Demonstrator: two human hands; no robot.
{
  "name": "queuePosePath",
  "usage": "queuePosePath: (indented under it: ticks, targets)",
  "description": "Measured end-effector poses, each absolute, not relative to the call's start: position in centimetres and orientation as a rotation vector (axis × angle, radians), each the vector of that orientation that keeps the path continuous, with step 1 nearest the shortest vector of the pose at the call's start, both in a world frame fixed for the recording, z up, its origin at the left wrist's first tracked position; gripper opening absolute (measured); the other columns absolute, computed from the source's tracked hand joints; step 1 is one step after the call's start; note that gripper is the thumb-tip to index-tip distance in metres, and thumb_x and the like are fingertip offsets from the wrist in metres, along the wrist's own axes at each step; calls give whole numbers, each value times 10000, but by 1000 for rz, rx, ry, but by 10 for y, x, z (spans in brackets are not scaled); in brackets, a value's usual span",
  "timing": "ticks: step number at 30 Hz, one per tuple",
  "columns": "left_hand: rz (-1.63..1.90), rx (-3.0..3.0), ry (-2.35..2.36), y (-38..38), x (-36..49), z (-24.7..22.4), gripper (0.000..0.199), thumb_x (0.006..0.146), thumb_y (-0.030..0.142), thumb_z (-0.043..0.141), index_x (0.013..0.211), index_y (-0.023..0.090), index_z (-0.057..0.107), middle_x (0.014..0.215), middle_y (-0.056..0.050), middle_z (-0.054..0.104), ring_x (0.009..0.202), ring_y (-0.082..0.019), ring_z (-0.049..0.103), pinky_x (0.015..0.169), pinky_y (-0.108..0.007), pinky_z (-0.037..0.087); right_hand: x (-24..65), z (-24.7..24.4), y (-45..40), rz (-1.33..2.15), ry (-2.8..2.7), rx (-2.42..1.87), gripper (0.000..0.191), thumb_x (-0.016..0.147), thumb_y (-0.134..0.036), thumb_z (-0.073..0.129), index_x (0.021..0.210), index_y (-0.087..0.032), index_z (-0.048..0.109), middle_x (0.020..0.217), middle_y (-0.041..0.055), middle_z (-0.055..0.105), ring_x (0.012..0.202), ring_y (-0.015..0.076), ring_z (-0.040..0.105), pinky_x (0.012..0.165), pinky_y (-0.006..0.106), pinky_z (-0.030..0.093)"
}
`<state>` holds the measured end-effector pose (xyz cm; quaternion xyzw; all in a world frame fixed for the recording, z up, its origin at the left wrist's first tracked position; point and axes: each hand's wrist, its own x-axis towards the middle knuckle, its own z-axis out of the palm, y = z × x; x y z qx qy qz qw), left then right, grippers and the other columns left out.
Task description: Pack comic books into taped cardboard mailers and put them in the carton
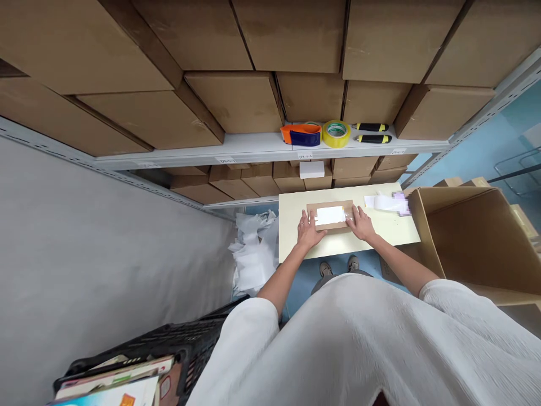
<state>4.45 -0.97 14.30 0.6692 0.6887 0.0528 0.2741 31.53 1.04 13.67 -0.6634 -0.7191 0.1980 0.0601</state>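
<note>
A small brown cardboard box (342, 226) lies flat on the cream tabletop (291, 206), with a white label (331, 215) on its upper face. My left hand (310, 231) rests on the box's left end, fingers spread over the top and thumb along the near side. At the right end, my right hand (361, 224) touches the box with its fingers apart and thumb by the near corner. To the right of the box lies a strip of white labels (382, 202), its end blurred.
A shelf edge (262, 151) carries an orange-and-blue tape dispenser (302, 135), yellow tape (336, 134) and two utility knives (373, 138). Cardboard cartons fill the shelves. A large open carton (429, 237) stands right; white paper scraps (256, 254) and a black crate (190, 344) are left.
</note>
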Motion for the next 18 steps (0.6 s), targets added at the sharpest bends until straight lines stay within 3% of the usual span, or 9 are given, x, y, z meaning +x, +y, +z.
queuePosePath:
  ticks: [3, 6, 18]
  targets:
    - [150, 1771, 1822, -12, 40, 145, 1117, 904, 521, 766, 1771, 223, 127, 1829, -248, 203, 1635, -456, 350, 1295, -567, 355, 311, 139, 6, 686, -2166, -1977, 785, 1076, -574, 401, 1728, -152, 283, 1644, 261, 501, 1390, 440, 573, 1139, 591, 482]
    - [186, 1793, 1808, -12, 40, 147, 1053, 927, 469, 749, 1765, 237, 155, 1794, -231, 300, 1617, -446, 376, 1290, -571, 356, 304, 141, 4, 682, -2154, -1932, 791, 1050, -560, 474, 1715, -165, 305, 1555, 239, 568, 1316, 419, 610, 1121, 567, 493]
    - [300, 1896, 1726, 6, 65, 178, 976, 947, 503, 733, 1737, 238, 225, 1782, -225, 307, 1601, -444, 368, 1279, -572, 355, 335, 162, 0, 583, -1986, -1955, 789, 1060, -593, 445, 1705, -152, 331, 1625, 254, 501, 1443, 441, 499, 1188, 606, 425]
